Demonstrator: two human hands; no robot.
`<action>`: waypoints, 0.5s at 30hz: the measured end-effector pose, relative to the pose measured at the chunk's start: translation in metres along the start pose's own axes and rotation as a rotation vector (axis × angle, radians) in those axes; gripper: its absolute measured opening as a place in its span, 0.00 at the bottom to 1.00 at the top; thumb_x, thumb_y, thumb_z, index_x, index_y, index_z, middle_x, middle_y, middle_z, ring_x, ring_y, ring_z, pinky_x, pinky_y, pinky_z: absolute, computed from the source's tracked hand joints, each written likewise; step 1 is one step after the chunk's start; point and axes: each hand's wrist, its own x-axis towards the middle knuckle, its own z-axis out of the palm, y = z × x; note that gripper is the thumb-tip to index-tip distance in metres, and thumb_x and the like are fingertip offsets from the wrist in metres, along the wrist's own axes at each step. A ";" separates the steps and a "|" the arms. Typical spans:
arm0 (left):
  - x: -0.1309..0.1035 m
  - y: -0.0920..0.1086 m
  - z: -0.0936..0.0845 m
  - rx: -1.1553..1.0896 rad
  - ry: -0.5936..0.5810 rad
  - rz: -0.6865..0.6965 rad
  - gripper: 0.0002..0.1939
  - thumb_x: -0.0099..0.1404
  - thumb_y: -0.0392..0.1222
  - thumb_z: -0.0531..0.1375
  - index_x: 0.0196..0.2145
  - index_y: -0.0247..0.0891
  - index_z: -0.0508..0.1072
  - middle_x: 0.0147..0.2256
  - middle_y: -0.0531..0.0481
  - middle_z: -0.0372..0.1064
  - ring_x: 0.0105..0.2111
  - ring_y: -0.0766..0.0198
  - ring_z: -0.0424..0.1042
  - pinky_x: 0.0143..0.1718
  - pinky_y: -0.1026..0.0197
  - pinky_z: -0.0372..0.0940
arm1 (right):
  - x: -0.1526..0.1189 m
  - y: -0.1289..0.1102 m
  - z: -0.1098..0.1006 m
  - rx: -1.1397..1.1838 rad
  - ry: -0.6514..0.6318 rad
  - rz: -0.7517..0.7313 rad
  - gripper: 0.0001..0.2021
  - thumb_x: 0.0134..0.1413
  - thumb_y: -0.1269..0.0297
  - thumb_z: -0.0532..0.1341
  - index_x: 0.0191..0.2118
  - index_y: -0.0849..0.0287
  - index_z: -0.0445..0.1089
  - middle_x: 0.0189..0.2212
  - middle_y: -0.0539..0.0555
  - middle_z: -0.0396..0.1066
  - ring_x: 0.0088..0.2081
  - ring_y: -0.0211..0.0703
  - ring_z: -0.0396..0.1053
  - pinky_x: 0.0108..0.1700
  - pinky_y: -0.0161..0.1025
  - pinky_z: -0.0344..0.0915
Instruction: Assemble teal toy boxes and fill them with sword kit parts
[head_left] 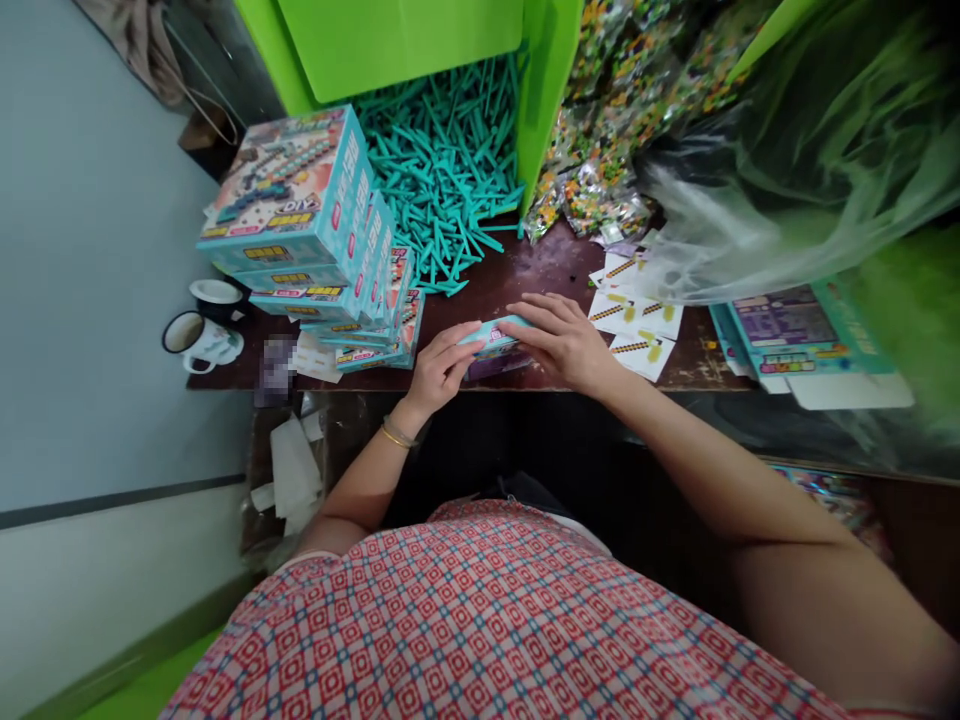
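Between my two hands is a small light-blue cardboard box (493,336) with printed sides, at the table's front edge. My left hand (444,365) grips its left end, fingers over the top. My right hand (561,340) is closed round its right end, with the fingers lying across the top edge. The box's lower side looks purple. To the left rises a stack of printed light-blue toy boxes (281,185). Right of my right hand lie several white instruction cards (634,320) with pictures of a yellow and black toy.
Behind the hands, a green bin (405,45) spills turquoise plastic sticks (442,160). Clear bags of colourful small pieces (615,130) fill the back right, beside a sheer plastic bag (795,220). Flattened boxes (802,335) lie at right. A mug (199,340) stands at the left edge.
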 end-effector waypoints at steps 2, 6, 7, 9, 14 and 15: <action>-0.003 -0.014 0.008 -0.027 0.073 -0.068 0.22 0.66 0.57 0.68 0.52 0.44 0.78 0.63 0.39 0.71 0.67 0.48 0.66 0.70 0.41 0.57 | 0.005 0.002 0.006 0.064 0.049 0.017 0.20 0.74 0.60 0.54 0.64 0.51 0.73 0.64 0.58 0.72 0.68 0.54 0.64 0.69 0.60 0.62; -0.022 -0.039 0.034 -0.091 0.117 -0.351 0.30 0.57 0.55 0.73 0.51 0.38 0.74 0.53 0.37 0.76 0.57 0.45 0.73 0.64 0.42 0.63 | 0.003 -0.002 0.006 0.215 0.153 0.011 0.17 0.71 0.59 0.58 0.60 0.51 0.76 0.58 0.59 0.77 0.61 0.55 0.72 0.63 0.60 0.69; -0.028 -0.042 0.038 -0.090 0.091 -0.399 0.27 0.56 0.55 0.73 0.48 0.38 0.75 0.49 0.39 0.77 0.52 0.46 0.75 0.61 0.43 0.66 | -0.003 -0.005 0.003 0.255 0.188 0.027 0.16 0.71 0.59 0.59 0.59 0.49 0.76 0.57 0.59 0.78 0.59 0.55 0.73 0.61 0.60 0.71; -0.036 -0.035 0.042 -0.084 0.064 -0.407 0.24 0.56 0.55 0.73 0.44 0.38 0.76 0.43 0.44 0.78 0.45 0.49 0.76 0.55 0.46 0.70 | -0.019 -0.011 -0.007 0.345 0.287 0.106 0.15 0.68 0.60 0.63 0.57 0.47 0.77 0.54 0.57 0.79 0.56 0.56 0.75 0.59 0.60 0.73; -0.031 0.058 0.004 0.003 0.182 -0.006 0.24 0.60 0.53 0.73 0.49 0.39 0.75 0.42 0.47 0.78 0.41 0.56 0.79 0.45 0.54 0.74 | -0.051 -0.025 -0.046 0.642 0.702 0.356 0.27 0.63 0.56 0.68 0.66 0.40 0.70 0.62 0.54 0.74 0.63 0.58 0.72 0.64 0.60 0.70; -0.024 0.084 -0.014 0.045 0.235 0.137 0.25 0.61 0.51 0.73 0.51 0.40 0.74 0.46 0.46 0.78 0.44 0.55 0.79 0.49 0.52 0.74 | -0.052 -0.025 -0.053 0.722 0.745 0.352 0.29 0.64 0.54 0.67 0.68 0.37 0.67 0.66 0.53 0.70 0.66 0.58 0.69 0.65 0.59 0.69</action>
